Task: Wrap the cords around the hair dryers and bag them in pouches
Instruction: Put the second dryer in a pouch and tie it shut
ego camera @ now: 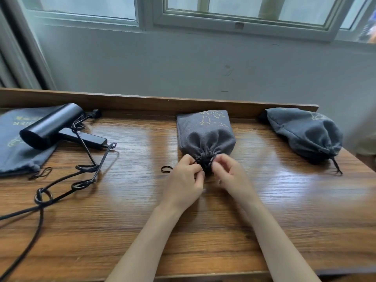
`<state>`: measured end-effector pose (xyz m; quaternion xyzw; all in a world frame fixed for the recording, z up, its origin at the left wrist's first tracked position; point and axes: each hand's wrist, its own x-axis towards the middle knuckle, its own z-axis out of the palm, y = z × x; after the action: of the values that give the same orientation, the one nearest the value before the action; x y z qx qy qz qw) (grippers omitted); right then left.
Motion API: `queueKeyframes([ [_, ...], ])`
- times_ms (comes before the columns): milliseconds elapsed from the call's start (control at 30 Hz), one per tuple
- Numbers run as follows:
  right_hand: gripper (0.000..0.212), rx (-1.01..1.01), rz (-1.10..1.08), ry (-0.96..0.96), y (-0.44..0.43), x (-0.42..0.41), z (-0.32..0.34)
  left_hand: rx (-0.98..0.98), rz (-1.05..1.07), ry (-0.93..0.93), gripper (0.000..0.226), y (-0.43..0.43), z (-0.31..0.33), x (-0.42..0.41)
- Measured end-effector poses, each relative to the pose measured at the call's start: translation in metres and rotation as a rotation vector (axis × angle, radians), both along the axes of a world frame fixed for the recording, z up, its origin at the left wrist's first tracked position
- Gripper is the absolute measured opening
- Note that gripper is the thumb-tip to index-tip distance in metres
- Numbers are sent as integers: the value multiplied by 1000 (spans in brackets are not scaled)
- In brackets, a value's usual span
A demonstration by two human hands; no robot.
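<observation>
Between left hand (pixel 183 181) and right hand (pixel 231 174), gathered neck of grey pouch (pixel 205 135), each grip tight on it.

Brightness: soft, even daylight, fairly bright throughout.
Source: the window (pixel 244 9) on the far side, above the pale wall (pixel 183 64).
Glare: broad whitish sheens on the varnished table (pixel 142 220), strongest at its middle and towards the right.
Shadows: faint and short, lying on the near side of the hair dryer (pixel 53 125), the cord (pixel 92 168) and the right pouch (pixel 305 131).
Blur: slight softness overall; the fingers (pixel 221 160) at the mouth of the middle pouch (pixel 205 135) look smeared.
Distortion: wide-angle bending; the table's far edge bows, and the window frames lean at the left and right edges.
</observation>
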<state>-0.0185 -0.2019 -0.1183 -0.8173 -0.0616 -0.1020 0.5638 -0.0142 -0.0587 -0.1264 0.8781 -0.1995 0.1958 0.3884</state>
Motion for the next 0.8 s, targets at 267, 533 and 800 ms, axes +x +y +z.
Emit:
queueKeyframes([
  [267,26,993,-119,205,-15,-2,16,-228,83,213,27,6,8,4],
  [533,24,992,-265,7,-11,-8,22,-539,22,557,33,8,16,3],
  [800,26,457,-577,-191,-21,-8,14,-643,111,591,36,4,16,5],
])
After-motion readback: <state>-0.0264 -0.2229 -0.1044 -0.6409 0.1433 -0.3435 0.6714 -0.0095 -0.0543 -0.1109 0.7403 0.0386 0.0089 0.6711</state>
